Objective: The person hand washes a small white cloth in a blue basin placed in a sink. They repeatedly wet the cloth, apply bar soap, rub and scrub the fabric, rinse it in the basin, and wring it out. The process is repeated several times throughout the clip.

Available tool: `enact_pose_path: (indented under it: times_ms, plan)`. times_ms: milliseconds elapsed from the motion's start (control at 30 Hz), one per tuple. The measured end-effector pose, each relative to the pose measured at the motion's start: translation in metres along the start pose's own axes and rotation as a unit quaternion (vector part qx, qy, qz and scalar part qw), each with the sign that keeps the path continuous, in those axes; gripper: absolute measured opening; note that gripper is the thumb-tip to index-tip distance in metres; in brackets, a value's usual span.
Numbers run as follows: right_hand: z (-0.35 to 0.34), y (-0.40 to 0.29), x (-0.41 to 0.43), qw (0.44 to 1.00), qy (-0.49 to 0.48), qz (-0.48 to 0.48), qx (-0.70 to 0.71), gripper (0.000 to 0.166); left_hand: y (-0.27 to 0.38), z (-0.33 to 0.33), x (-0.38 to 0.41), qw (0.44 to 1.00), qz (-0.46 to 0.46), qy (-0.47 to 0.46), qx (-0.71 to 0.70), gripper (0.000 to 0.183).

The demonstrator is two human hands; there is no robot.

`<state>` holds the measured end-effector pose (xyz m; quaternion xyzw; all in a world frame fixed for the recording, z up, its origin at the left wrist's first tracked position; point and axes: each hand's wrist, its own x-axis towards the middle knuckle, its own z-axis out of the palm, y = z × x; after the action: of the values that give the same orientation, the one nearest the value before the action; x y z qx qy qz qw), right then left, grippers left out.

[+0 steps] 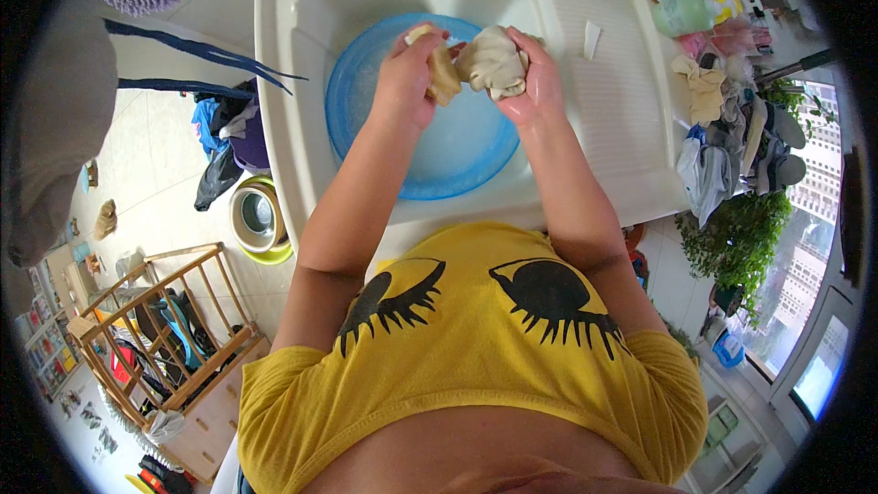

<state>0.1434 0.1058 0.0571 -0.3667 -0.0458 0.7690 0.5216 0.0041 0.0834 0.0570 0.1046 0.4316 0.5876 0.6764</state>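
My left hand (410, 75) grips a yellowish-tan piece, perhaps a soap bar or folded cloth (443, 75); its exact kind is unclear. Bunched wet beige cloth (495, 62) rests in my right hand (535, 82), with the fingers curled around its far side. Both hands are raised above a round blue plastic basin (439, 182) and lie close together, the tan piece beside the cloth. Cloudy, whitish water (449, 140) lies in the basin, which stands in a cream laundry sink (315, 7).
Right of the sink bowl is a ribbed washboard surface (610, 103) with a small white piece (592, 40) on it. A green pump bottle (682, 14) and piled clothes (713, 144) line the right edge. Stacked basins (259, 219) stand on the floor at left.
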Motion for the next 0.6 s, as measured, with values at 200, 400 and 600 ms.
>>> enact_pose_path:
  times_ms: [200, 400, 600]
  plan:
    - [0.013, 0.001, -0.008, 0.999, -0.002, 0.032, -0.01, 0.015, -0.018, 0.022, -0.021, 0.932, 0.29, -0.004, 0.217, 0.032]
    - [-0.005, 0.012, -0.001, 0.996, -0.055, 0.047, 0.043, 0.024, -0.043, 0.034, -0.028, 0.695, 0.533, -0.091, 0.474, 0.041]
    - [-0.015, 0.024, -0.006, 0.992, -0.123, 0.017, -0.026, 0.027, -0.053, 0.025, 0.003, 0.791, 0.488, -0.028, 0.367, 0.037]
